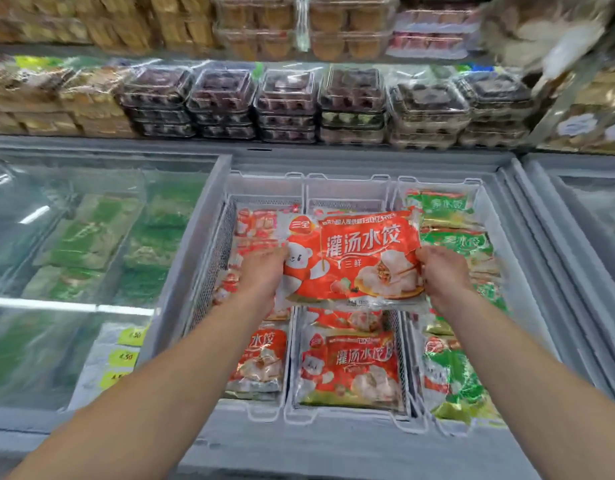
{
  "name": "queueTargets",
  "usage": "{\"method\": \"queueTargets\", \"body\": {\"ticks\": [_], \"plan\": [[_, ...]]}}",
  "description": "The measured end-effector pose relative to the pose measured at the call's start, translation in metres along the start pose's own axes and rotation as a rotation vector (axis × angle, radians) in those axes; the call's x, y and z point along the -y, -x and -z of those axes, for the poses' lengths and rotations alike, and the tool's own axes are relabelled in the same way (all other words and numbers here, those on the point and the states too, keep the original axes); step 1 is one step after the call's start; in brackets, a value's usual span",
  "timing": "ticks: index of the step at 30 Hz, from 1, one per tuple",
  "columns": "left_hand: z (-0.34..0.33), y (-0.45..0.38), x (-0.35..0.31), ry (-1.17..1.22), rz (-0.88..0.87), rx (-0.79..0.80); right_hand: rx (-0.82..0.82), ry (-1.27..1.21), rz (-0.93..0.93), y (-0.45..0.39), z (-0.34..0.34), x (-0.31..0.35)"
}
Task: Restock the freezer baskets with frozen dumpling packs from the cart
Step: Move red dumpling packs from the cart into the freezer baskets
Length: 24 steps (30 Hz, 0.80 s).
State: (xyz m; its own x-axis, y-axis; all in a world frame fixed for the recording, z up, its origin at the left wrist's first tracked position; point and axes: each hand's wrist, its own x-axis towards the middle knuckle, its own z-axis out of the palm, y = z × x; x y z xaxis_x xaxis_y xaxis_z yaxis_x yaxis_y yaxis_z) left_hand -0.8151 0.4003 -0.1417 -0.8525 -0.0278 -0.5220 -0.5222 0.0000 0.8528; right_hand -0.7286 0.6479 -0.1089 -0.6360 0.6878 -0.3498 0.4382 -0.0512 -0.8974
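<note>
Head view shows your two forearms reaching out over the near rim of the open freezer [334,445], with your hands holding one red dumpling pack [354,261] flat and face-up above the baskets. Your left hand [264,271] grips its left edge and your right hand [441,271] pinches its right edge, fingers curled under, so the slack bag stays level and does not fold. You hold it over the middle basket [347,414], which already carries a matching red pack [347,368] at its near end; lining it up there looks like the reason for the hold, since each basket keeps one flavour. The left basket [209,271] also holds red packs, and the right basket [417,414] holds green packs [455,382]. Beside the open section, the sliding glass lid [74,237] covers more green packs, with yellow price tags [124,356] near its edge. Beyond the freezer, shelves [299,142] carry stacked clear trays [288,105]. The cart is out of view.
</note>
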Motion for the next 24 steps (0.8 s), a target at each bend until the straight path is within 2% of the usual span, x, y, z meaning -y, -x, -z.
{"method": "queueTargets", "body": {"ticks": [3, 9, 16, 19, 22, 24], "plan": [[-0.020, -0.021, 0.010, -0.073, 0.055, -0.008, 0.037, 0.100, -0.021, -0.032, -0.005, -0.017], [-0.044, -0.045, 0.036, -0.219, 0.160, -0.008, 0.118, 0.199, -0.189, -0.078, -0.025, -0.064], [-0.052, -0.116, 0.114, -0.318, 0.437, 0.004, 0.176, 0.368, -0.267, -0.115, -0.046, -0.117], [-0.067, -0.127, 0.111, -0.354, 0.468, -0.013, 0.155, 0.360, -0.306, -0.131, -0.055, -0.126], [-0.087, -0.129, 0.095, -0.468, 0.428, -0.023, 0.173, 0.400, -0.344, -0.145, -0.061, -0.138], [-0.094, -0.136, 0.098, -0.560, 0.421, 0.014, 0.238, 0.408, -0.393, -0.154, -0.064, -0.144]]}}
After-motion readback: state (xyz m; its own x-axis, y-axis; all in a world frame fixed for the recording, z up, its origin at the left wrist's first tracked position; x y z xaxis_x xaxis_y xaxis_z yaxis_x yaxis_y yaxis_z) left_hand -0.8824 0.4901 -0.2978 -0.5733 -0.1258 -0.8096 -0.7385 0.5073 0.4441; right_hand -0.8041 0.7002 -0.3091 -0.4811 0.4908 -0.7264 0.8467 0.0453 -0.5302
